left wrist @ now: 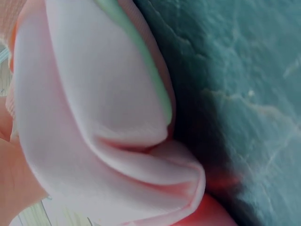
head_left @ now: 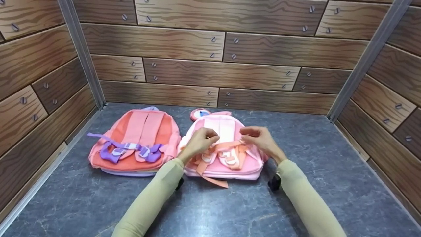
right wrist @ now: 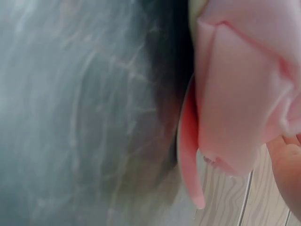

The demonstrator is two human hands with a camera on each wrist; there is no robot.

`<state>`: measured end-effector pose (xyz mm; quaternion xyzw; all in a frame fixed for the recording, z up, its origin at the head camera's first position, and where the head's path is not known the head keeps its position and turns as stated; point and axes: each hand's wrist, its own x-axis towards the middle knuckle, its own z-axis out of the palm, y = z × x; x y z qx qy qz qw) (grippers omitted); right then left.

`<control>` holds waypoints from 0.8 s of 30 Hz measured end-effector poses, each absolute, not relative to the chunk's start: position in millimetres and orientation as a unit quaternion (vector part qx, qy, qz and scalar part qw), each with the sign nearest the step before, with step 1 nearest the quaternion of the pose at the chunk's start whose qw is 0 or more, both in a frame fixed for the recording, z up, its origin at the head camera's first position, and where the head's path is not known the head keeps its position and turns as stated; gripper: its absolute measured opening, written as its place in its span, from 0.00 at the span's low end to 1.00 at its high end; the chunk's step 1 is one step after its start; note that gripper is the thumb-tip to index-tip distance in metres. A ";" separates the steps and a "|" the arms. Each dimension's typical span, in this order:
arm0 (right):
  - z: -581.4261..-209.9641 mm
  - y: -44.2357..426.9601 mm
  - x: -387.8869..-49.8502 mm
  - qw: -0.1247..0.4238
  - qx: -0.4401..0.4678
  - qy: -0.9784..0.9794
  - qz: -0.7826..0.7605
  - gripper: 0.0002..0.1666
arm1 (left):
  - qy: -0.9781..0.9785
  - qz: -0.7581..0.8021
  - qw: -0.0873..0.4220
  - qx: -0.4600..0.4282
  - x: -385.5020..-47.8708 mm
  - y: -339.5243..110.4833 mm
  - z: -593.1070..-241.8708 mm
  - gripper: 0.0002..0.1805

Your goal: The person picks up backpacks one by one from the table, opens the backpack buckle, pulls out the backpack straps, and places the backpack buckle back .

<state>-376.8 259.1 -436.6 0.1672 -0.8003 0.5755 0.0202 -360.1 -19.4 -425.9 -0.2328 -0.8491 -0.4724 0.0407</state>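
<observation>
Pale pink fabric backpack [head_left: 228, 133], straps facing up, lies near the middle of the tabletop's [head_left: 315, 184] back edge, between my hands. Orange webbing straps [head_left: 228, 145] with pale buckles cross its lower half, one loose end hanging past its near side. My left hand [head_left: 201, 141] has a narrow grip over its left part, fingers curled; my right hand [head_left: 262, 140] has thumb and fingers near the right end of a strap. I cannot tell whether either grip holds webbing. Toward the tabletop's back left corner, just beside, lies a coral fabric backpack [head_left: 143, 126] with purple straps [head_left: 154, 154].
</observation>
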 end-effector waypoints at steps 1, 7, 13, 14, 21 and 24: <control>-435.5 259.3 -376.2 0.025 0.168 -0.796 0.581 0.21 | -0.849 -0.472 0.043 -0.234 -360.2 -20.3 -425.1 0.09; -430.2 263.0 -369.4 0.037 0.159 -0.788 0.593 0.20 | -0.848 -0.469 0.045 -0.242 -359.4 -28.3 -421.5 0.10; -428.9 270.2 -360.9 0.009 0.136 -0.798 0.588 0.23 | -0.855 -0.459 0.045 -0.238 -354.0 -40.0 -419.8 0.11; -428.5 271.0 -358.9 0.004 0.132 -0.800 0.586 0.23 | -0.856 -0.457 0.044 -0.237 -352.7 -42.4 -419.6 0.11; -428.2 275.4 -342.8 -0.041 0.111 -0.803 0.585 0.23 | -0.859 -0.452 0.046 -0.237 -344.6 -62.4 -420.8 0.11; -429.4 277.4 -335.2 -0.058 0.108 -0.806 0.580 0.22 | -0.863 -0.461 0.030 -0.207 -340.1 -70.3 -421.8 0.12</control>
